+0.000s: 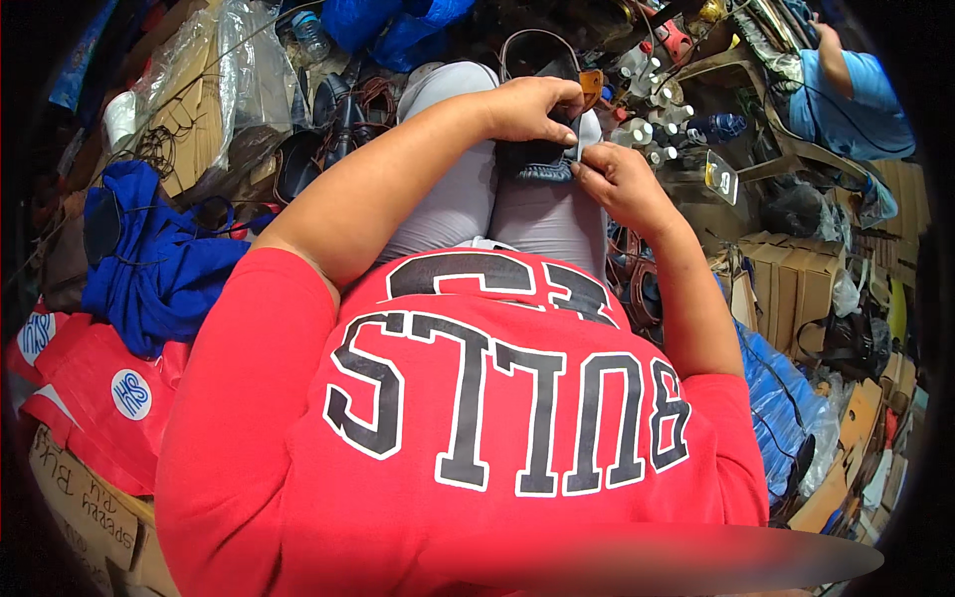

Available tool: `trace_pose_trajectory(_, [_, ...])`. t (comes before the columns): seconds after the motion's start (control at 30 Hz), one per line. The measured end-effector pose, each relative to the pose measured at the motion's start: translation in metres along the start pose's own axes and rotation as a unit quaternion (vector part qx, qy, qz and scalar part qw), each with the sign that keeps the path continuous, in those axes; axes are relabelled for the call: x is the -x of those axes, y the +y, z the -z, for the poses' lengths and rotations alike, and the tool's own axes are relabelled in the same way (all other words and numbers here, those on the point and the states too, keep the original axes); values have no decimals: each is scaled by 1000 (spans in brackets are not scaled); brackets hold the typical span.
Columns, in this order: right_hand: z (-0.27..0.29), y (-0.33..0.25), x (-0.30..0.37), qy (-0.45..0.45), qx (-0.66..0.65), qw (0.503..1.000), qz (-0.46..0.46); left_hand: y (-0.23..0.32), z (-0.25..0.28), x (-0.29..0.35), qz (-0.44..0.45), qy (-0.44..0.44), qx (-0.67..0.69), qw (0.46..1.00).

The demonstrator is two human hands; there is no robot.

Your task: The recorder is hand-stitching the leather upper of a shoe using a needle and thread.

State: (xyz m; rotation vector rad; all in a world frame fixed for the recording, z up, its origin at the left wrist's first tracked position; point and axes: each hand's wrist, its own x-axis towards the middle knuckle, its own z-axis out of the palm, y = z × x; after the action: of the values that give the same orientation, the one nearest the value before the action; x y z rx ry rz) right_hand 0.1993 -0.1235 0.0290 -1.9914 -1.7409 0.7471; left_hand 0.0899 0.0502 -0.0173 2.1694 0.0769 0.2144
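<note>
A dark piece with a ribbed, blue-grey lower edge (545, 172) rests over my thighs in grey trousers (542, 214); its exact kind is unclear. My left hand (532, 107) reaches across its top, thumb and fingers closed on it. From the right, my right hand (619, 179) pinches at its right edge, fingertips close to the left thumb. Whatever small thing may be between those fingertips is too small to make out. Just beyond my left fingers shows a tan-orange piece (591, 88), and a dark curved loop (537, 38) rises behind.
Several bottles with white and red caps (652, 124) stand ahead on the right. Blue cloth (149, 259) and a red bag (99, 398) lie at left. Cardboard boxes (786, 284) and blue plastic sheeting (771, 388) fill the right side. Another person's arm (831, 60) shows at far right.
</note>
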Motion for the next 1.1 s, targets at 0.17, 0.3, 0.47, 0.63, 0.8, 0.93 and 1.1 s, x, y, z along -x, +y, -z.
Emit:
trace_pose_trajectory(0.17, [0, -1, 20, 34, 12, 999, 24, -5, -2, -5, 23, -29, 78, 996])
trace_pose_trajectory(0.3, [12, -15, 46, 61, -68, 996, 20, -5, 3, -7, 31, -41, 49, 997])
trace_pose_trajectory(0.47, [22, -11, 60, 112, -213, 969, -49, -3, 21, -7, 27, -106, 24, 994])
trace_pose_trajectory(0.63, [12, -4, 35, 104, -54, 993, -17, 2, 22, -13, 83, -141, 47, 985])
trace_pose_trajectory(0.8, [12, 2, 22, 100, 9, 995, -21, 4, 26, -16, 86, -160, 69, 981])
trace_pose_trajectory(0.93, [14, -5, 17, 96, 30, 995, -22, 4, 28, -15, 90, -173, 72, 978])
trace_pose_trajectory(1.1, [18, -13, 14, 81, 84, 993, -26, 7, 30, -14, 105, -175, 60, 977])
